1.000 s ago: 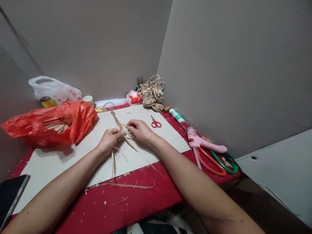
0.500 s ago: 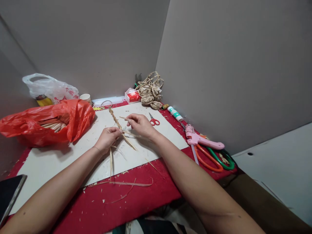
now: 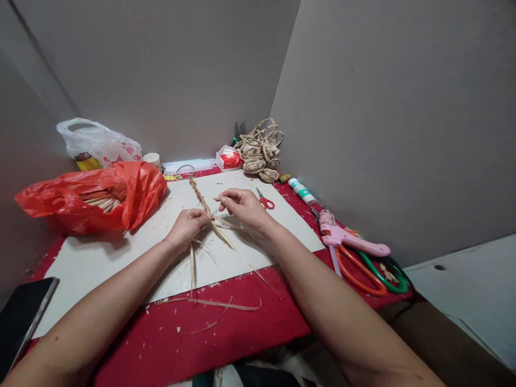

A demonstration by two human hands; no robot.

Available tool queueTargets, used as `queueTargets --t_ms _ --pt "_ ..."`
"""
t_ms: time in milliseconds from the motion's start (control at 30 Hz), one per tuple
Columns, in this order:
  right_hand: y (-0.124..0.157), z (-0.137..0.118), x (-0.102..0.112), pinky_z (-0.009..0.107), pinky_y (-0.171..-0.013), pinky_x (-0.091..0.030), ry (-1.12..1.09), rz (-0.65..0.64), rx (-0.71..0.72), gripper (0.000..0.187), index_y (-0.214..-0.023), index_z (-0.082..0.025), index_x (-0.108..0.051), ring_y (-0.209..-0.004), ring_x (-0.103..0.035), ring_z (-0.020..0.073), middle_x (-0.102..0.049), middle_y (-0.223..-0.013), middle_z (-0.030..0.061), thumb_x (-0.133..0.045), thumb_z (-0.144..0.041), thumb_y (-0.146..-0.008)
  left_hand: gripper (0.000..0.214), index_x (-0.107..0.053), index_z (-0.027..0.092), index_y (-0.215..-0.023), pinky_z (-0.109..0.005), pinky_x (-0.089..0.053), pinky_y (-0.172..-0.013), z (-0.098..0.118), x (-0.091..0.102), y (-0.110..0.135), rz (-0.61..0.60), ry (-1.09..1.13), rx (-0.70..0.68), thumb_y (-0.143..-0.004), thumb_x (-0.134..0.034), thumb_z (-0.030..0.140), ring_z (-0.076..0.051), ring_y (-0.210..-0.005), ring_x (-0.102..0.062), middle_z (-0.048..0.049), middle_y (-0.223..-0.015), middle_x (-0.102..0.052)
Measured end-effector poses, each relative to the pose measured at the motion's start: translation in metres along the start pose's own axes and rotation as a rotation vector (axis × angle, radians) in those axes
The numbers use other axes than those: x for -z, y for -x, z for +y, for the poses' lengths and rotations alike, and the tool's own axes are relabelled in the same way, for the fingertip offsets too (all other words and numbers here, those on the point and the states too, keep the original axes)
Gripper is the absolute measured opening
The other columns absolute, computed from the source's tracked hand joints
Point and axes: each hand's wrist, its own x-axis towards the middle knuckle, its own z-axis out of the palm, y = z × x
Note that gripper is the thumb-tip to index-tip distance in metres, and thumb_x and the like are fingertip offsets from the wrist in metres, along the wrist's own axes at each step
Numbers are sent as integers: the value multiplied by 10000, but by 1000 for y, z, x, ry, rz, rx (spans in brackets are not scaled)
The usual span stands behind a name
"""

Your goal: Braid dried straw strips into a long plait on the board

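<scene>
A thin braid of dry leaf strips (image 3: 199, 194) runs across the white board (image 3: 92, 258) toward a metal ring at the back. My left hand (image 3: 188, 227) pinches the braid's near end, fingers closed on it. My right hand (image 3: 242, 206) is just right of it, pinching one loose strip (image 3: 226, 221) and holding it up and out to the right. Other loose strip ends (image 3: 192, 266) trail from my left hand toward me over the board.
A red plastic bag of strips (image 3: 94, 200) lies at the left, with a white bag (image 3: 99, 144) and cup (image 3: 152, 159) behind. Small red scissors (image 3: 265, 201), woven coils (image 3: 258, 150), a glue tube (image 3: 302, 191), a pink glue gun (image 3: 349, 239) and big scissors (image 3: 373, 271) line the right. A phone (image 3: 22, 317) sits near left.
My right hand has lifted from beside the left hand and drawn one strip up and out to the right. The left hand has kept its pinch on the braid.
</scene>
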Motion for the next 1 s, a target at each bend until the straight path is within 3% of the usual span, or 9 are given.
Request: queueTargets --t_ms 133,300,467,733,1000 --pt "1 -2 3 220 -566 -357 30 -32 -25 193 -830 -123 -637 -564 -470 92 -633 -660 11 -531 -276 -780 191 -556 139 -627 -224 -96 -380 -1 0 -1 -15 2 -6 -706 -663 277 -15 -323 -210 84 -406 -338" --pt "3 -8 9 213 -539 -328 21 -180 -110 166 -736 -114 -649 -529 -425 69 -584 -630 -17 -608 -272 -711 195 -562 137 -634 -218 -95 -382 0 -1 1 1 -3 -5 -700 -660 292 -17 -324 -205 87 -395 -339" --pt "3 0 5 220 -541 -318 45 -222 -144 147 -685 -115 -622 -534 -408 72 -526 -594 -33 -603 -260 -696 195 -563 135 -632 -211 -102 -383 0 0 0 3 14 -31 -679 -668 293 -20 -329 -230 75 -413 -367" --pt "-2 14 3 220 -549 -295 126 -247 1 210 -627 -144 -494 -572 -363 79 -417 -592 -45 -553 -284 -773 275 -606 116 -714 -177 -144 -370 1 2 -2 13 9 -64 -623 -711 353 -21 -346 -268 74 -439 -387" --pt "-2 15 3 219 -565 -299 197 -262 45 192 -657 -156 -473 -591 -363 85 -404 -613 -39 -490 -255 -819 304 -602 108 -713 -164 -151 -366 4 0 -3 23 40 -52 -594 -741 352 -16 -359 -274 68 -451 -401"
